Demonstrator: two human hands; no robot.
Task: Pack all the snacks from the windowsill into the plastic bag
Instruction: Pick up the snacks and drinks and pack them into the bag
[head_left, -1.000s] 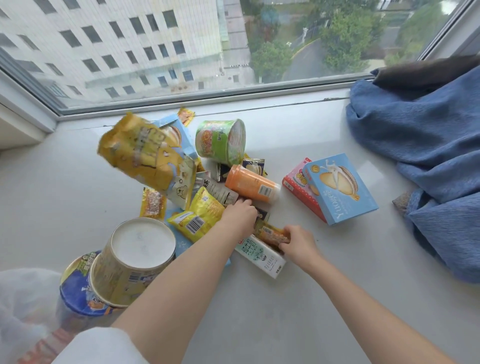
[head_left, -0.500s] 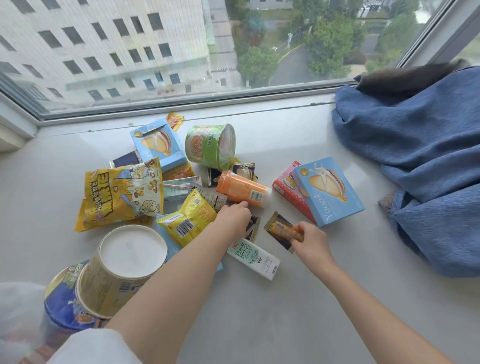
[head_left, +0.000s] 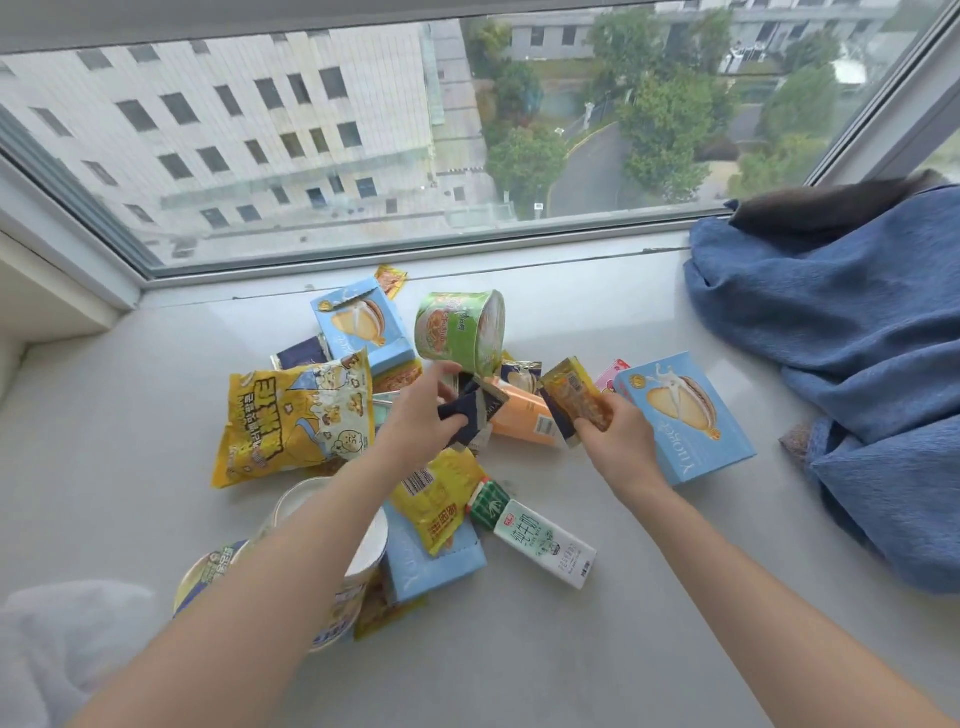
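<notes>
Above the windowsill (head_left: 649, 649) pile, both hands have lifted small packets since half a second ago, left hand (head_left: 415, 415) pinching a dark packet (head_left: 470, 410), right hand (head_left: 613, 436) gripping an orange packet (head_left: 574, 395), plastic bag (head_left: 57, 639) lower left still waiting.

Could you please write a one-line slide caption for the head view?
Left hand and right hand each lift small snack packets from the windowsill pile.
</notes>
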